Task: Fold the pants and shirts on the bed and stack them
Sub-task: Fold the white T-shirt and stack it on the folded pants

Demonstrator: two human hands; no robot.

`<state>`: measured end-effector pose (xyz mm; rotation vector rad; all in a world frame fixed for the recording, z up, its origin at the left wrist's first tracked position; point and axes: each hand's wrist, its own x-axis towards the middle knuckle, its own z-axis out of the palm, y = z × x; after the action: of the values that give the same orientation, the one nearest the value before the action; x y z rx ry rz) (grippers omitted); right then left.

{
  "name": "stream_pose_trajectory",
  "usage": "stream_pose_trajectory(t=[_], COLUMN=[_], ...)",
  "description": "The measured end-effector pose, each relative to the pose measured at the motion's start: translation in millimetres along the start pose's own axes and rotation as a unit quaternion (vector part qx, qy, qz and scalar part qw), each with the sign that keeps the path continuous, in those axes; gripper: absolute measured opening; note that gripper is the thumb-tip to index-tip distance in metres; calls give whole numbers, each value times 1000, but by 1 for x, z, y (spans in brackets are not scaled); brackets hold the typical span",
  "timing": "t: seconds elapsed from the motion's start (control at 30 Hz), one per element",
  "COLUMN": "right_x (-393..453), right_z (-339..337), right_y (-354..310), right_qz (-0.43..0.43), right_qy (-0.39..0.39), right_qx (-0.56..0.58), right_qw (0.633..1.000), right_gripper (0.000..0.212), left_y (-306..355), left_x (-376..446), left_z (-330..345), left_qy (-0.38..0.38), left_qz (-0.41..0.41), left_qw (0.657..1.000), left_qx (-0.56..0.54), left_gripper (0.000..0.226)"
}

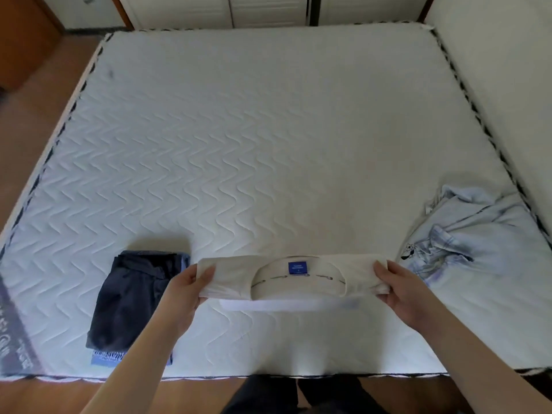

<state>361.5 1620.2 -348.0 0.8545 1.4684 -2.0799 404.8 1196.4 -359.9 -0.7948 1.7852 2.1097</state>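
Observation:
A cream shirt, folded into a narrow band with its collar and blue label facing up, is held just above the near part of the bed. My left hand grips its left end, and my right hand grips its right end. To the left lies a folded stack of dark navy pants on top of a blue garment. A crumpled light blue shirt with a small cartoon print lies at the right side of the bed.
The white quilted mattress fills most of the view. A wall runs along its right side and white cabinet doors stand beyond the far edge. Wooden floor shows on the left.

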Motion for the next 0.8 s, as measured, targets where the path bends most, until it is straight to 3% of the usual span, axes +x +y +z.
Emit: stream_pose_trajectory(t=[0.2,0.3,0.53,0.8], right_x=[-59,-72,-80,-76], right_z=[10,15,23,16], right_y=[-5,-7,-22,-31], right_qz=[-55,-86,-132,-125], right_qy=[-21,-17,-40,-112], right_qx=[10,21,-7,-85], right_qw=[998,996,990,982], right_gripper=[23,28,18,31], left_y=[29,42,52,30], left_x=[-44,-53,-74,-137], left_z=[-10,-12,-15,-6], left_qy=[-44,-50,-6,76], left_qz=[68,96,133,145], left_qw=[997,994,991,986], left_qx=[7,21,32,39], left_gripper=[36,52,59,57])
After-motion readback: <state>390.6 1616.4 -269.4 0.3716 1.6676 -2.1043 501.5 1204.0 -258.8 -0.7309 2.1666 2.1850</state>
